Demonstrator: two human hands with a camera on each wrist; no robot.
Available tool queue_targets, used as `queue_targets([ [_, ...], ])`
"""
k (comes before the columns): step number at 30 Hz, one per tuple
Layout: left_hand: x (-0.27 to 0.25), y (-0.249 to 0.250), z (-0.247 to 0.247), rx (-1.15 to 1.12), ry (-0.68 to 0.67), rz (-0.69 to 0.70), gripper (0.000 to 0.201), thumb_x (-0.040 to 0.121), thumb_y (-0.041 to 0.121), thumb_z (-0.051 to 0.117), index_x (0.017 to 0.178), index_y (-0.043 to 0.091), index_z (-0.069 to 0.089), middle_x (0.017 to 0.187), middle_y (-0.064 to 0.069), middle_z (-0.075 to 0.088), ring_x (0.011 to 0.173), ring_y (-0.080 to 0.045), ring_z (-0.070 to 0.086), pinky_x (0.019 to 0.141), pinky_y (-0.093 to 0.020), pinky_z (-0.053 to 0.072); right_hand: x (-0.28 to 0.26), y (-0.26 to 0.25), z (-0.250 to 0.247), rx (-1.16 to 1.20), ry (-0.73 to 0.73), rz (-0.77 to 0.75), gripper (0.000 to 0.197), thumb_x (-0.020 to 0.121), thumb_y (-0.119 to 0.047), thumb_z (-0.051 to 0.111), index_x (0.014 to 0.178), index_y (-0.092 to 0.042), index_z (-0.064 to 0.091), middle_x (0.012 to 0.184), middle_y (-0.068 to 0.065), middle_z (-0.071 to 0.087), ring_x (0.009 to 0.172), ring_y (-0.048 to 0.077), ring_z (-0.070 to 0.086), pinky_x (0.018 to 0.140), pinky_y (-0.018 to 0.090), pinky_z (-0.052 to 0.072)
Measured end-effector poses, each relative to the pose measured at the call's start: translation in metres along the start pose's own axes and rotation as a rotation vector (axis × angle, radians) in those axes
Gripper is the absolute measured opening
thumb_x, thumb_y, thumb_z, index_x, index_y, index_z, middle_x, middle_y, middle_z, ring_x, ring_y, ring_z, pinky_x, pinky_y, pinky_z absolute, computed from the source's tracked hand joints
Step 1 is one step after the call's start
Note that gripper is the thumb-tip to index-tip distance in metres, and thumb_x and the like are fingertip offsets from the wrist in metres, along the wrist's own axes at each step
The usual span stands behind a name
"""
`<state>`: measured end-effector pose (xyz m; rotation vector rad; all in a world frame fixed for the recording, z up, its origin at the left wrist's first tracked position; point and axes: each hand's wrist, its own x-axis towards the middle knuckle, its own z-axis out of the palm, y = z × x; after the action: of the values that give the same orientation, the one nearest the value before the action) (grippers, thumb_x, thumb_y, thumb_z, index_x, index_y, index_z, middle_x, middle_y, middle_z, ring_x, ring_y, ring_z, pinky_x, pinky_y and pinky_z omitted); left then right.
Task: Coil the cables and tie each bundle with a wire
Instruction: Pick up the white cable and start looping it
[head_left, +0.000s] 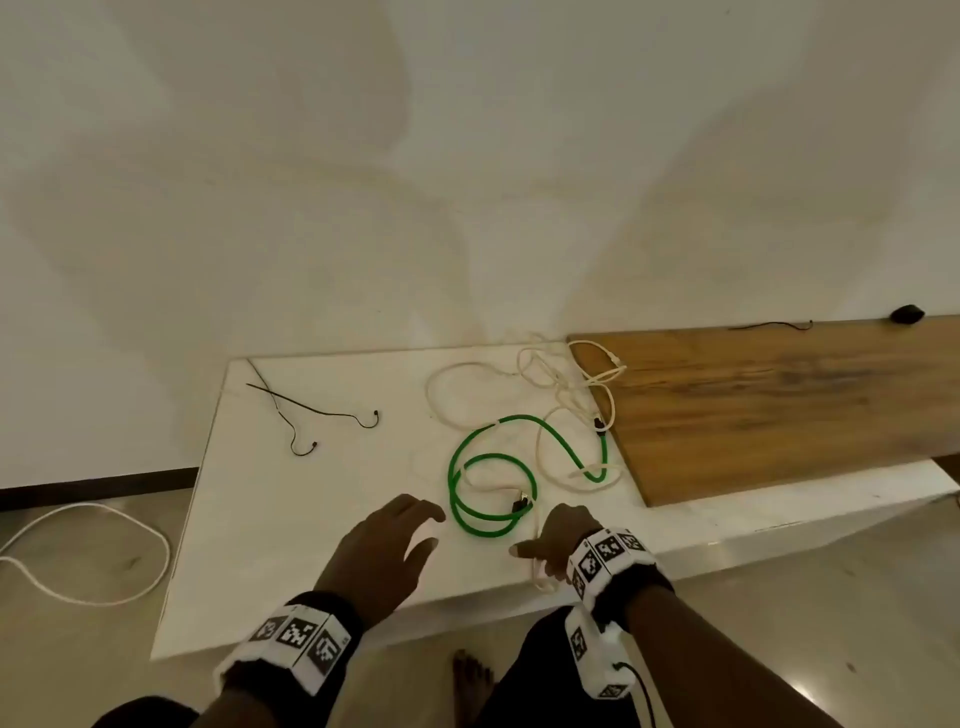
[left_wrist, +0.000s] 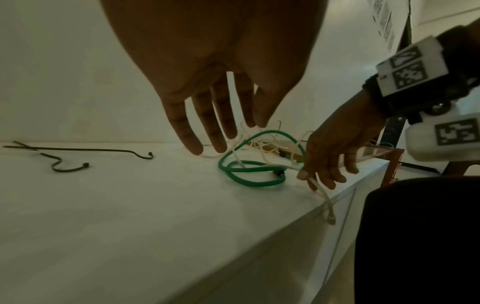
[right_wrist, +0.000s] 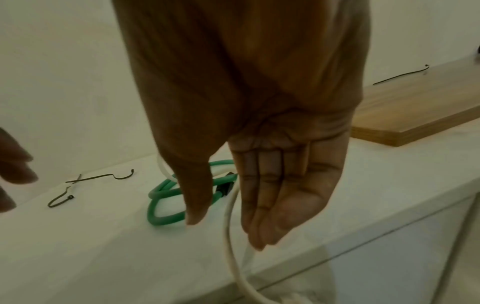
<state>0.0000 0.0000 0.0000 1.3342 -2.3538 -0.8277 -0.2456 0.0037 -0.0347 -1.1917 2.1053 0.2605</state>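
- A pale wall rises behind a white bench; beige floor lies on either side of the bench.
- A wooden board lies flat on the bench, filling its far right part, with its long axis running along the wall.
- A white cable sprawls in loose, uncoiled loops from the board's left corner across the bench; one strand runs to the bench's near edge and hangs over it.
- A green cable lies on the bench just left of the board, two rough loops at its near end and a wavy tail running away toward the board's left edge; it crosses the white cable.
- The left hand hovers over the bench just left of the green loops, palm down, fingers straight and spread, holding nothing.
- The right hand is at the bench's near edge, just right of the green loops; thumb and fingers pinch the white strand where it drops over the edge.
- Two thin dark wires lie crossed at the bench's far left, their hooked ends pointing right and toward the near edge.
- A third dark wire lies on the board's far edge, parallel to the wall.
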Motion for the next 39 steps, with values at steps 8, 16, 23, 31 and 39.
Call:
queue_targets([
  [8, 0.005, 0.007, 0.004, -0.053, -0.079, -0.009, 0.03, 0.092, 0.044, 0.052, 0.121, 0.041, 0.048, 0.111, 0.021, 0.054, 0.099, -0.001, 0.055, 0.084, -0.025, 0.047, 0.0, -0.01, -0.007, 0.14, 0.088, -0.033, 0.023, 0.078, -0.029, 0.068, 0.075, -0.009, 0.056, 0.102, 0.016, 0.07, 0.093, 0.03, 0.068, 0.075, 0.029, 0.053],
  [16, -0.019, 0.044, 0.015, -0.391, -0.316, -0.048, 0.028, 0.084, 0.046, 0.066, 0.111, 0.041, 0.059, 0.113, 0.019, 0.06, 0.098, 0.0, 0.06, 0.079, -0.009, 0.045, -0.081, -0.015, -0.048, 1.236, -0.132, -0.265, 0.019, 0.086, -0.007, 0.065, 0.096, 0.005, 0.055, 0.077, 0.02, 0.063, 0.065, 0.025, 0.066, 0.065, 0.032, 0.061],
  [23, -0.035, 0.093, 0.012, -0.391, -0.084, -0.02, 0.032, 0.08, 0.035, 0.072, 0.091, 0.033, 0.043, 0.097, 0.013, 0.062, 0.094, 0.0, 0.059, 0.071, -0.02, 0.049, -0.141, 0.01, -0.062, 1.326, -0.121, -0.39, 0.019, 0.086, -0.01, 0.066, 0.095, 0.002, 0.055, 0.076, 0.015, 0.065, 0.066, 0.023, 0.067, 0.068, 0.032, 0.059],
  [31, -0.053, 0.117, -0.019, -0.54, -0.063, 0.09, 0.016, 0.096, 0.006, 0.047, 0.09, 0.019, 0.054, 0.09, 0.006, 0.072, 0.089, -0.005, 0.065, 0.078, -0.029, 0.054, -0.191, 0.006, -0.077, 1.181, 0.04, -0.558, 0.029, 0.086, -0.017, 0.066, 0.107, 0.001, 0.055, 0.092, 0.019, 0.066, 0.077, 0.025, 0.069, 0.072, 0.035, 0.06],
  [39, -0.071, 0.132, -0.09, -0.8, -0.182, 0.174, 0.017, 0.099, 0.004, 0.042, 0.099, 0.002, 0.059, 0.073, -0.005, 0.06, 0.077, -0.025, 0.063, 0.082, -0.039, 0.053, -0.2, -0.001, -0.08, 0.341, 0.545, -0.857, 0.078, 0.084, -0.019, 0.067, 0.14, -0.046, 0.021, 0.148, -0.018, 0.027, 0.135, 0.007, 0.03, 0.103, 0.028, 0.036],
])
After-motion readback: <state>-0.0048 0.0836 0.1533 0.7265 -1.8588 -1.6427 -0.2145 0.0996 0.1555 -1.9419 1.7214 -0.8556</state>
